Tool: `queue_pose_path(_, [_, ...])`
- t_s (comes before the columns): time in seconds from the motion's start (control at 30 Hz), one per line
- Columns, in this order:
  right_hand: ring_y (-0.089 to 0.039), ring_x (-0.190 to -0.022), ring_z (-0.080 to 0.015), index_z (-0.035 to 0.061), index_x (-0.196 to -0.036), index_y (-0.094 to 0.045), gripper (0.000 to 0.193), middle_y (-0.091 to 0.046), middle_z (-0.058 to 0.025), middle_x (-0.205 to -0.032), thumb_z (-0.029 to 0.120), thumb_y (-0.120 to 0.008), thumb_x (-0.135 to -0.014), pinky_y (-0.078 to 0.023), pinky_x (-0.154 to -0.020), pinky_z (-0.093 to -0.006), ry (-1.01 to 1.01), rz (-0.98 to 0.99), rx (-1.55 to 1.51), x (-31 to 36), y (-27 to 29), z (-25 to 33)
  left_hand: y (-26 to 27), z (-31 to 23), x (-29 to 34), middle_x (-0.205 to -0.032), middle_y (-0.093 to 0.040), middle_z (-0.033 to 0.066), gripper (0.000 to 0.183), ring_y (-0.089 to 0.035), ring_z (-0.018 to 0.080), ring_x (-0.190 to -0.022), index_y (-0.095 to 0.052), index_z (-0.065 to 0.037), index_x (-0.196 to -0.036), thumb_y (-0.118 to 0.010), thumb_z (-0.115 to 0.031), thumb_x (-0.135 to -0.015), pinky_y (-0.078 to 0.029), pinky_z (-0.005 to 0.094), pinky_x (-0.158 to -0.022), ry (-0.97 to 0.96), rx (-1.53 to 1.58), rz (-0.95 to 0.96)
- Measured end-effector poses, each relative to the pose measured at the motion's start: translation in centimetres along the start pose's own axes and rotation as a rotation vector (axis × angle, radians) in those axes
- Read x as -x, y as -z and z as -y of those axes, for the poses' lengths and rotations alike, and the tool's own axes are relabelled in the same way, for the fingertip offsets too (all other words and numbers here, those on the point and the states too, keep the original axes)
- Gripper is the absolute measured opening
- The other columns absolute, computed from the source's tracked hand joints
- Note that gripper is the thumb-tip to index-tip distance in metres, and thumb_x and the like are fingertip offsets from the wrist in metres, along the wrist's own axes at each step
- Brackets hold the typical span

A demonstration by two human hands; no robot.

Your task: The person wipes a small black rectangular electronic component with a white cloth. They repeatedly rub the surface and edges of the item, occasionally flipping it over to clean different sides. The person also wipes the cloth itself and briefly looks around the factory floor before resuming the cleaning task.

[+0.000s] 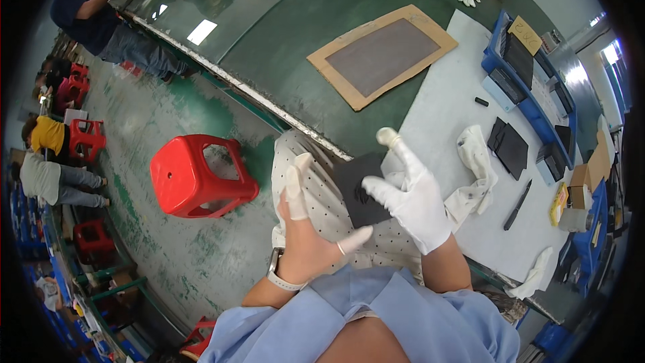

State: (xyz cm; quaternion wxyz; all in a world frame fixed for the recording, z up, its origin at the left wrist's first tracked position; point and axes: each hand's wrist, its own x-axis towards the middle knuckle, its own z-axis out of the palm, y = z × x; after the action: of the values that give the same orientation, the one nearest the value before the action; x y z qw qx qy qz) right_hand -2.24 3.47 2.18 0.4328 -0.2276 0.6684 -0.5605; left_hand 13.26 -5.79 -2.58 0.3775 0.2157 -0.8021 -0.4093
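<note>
My left hand [306, 228], wearing pale finger covers, is spread with nothing between thumb and fingers. It is left of a black, roughly square sheet [349, 178], in front of my dotted clothing. My right hand [415, 205], in a white glove, has its thumb over the sheet's right side. The index finger points up beside its corner; the other fingers are mostly hidden. The sheet seems held between thumb and hidden fingers. A darker, fan-like patch shows near the thumb tip. On the table, right of my right hand, lies a crumpled white glove [474, 165].
Thin black pieces [508, 148] and a black pen [518, 206] lie on the white table cover [430, 104]. Beyond are a framed cardboard panel [430, 20] and a blue tray [571, 121]. A red stool [178, 178] stands left; a person [101, 20] works far left.
</note>
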Motion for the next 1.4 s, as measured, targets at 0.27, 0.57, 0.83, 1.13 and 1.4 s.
queue_pose_path(0.27, [-0.065,-0.089,-0.0108,-0.0083,-0.145,-0.019,0.093,-0.062,-0.0162,-0.111,0.005,-0.076,-0.073,-0.053,-0.077,-0.025,-0.044,-0.01,-0.146,0.5,-3.0,0.9,-0.1,-2.0,0.2,-0.125,-0.053,0.0144,0.101,-0.048,0.0296,-0.116,-0.038,0.001,-0.136,-0.086,-0.042,-0.059,-0.027,0.0438,-0.094,0.019,-0.33,0.102])
queue_pose_path(0.57, [-0.062,-0.072,-0.0097,-0.0065,-0.138,-0.037,0.069,-0.065,-0.0087,-0.091,0.006,-0.072,-0.079,-0.051,-0.064,-0.0247,0.004,-0.068,-0.143,-0.5,-1.2,0.7,1.0,-1.4,0.0,-0.113,-0.063,0.0086,0.074,-0.055,0.0257,-0.109,-0.051,-0.001,-0.127,-0.083,-0.026,-0.065,-0.028,0.0406,-0.091,-0.05,-0.196,0.215])
queue_pose_path(0.83, [-0.058,-0.076,-0.0106,-0.0016,-0.129,-0.05,0.043,-0.061,-0.0049,-0.095,0.013,-0.063,-0.09,-0.049,-0.07,-0.0249,0.213,0.092,0.224,-0.9,0.6,0.1,1.5,-1.7,0.0,-0.112,-0.064,0.0089,0.073,-0.057,0.0244,-0.105,-0.054,-0.001,-0.126,-0.083,-0.025,-0.064,-0.029,0.0369,-0.092,-0.03,-0.044,0.314])
queue_pose_path(1.13, [-0.06,-0.089,-0.0089,0.0006,-0.122,-0.057,0.03,-0.065,-0.0065,-0.107,0.01,-0.057,-0.094,-0.049,-0.077,-0.0235,0.193,-0.02,0.039,-0.8,0.7,-0.1,2.5,-1.4,-0.6,-0.107,-0.064,0.0102,0.069,-0.059,0.0262,-0.103,-0.057,-0.002,-0.122,-0.083,-0.024,-0.062,-0.032,0.037,-0.091,-0.043,0.103,0.478])
queue_pose_path(1.4, [-0.056,-0.096,-0.0107,-0.0012,-0.136,-0.045,0.049,-0.061,-0.0077,-0.115,0.01,-0.062,-0.091,-0.045,-0.086,-0.0238,0.245,-0.293,-0.168,-1.2,-0.4,-1.6,1.4,-0.9,-0.7,-0.103,-0.063,0.0135,0.081,-0.057,0.0318,-0.098,-0.053,0.0,-0.121,-0.086,-0.042,-0.06,-0.037,0.0423,-0.089,0.085,-0.325,0.193])
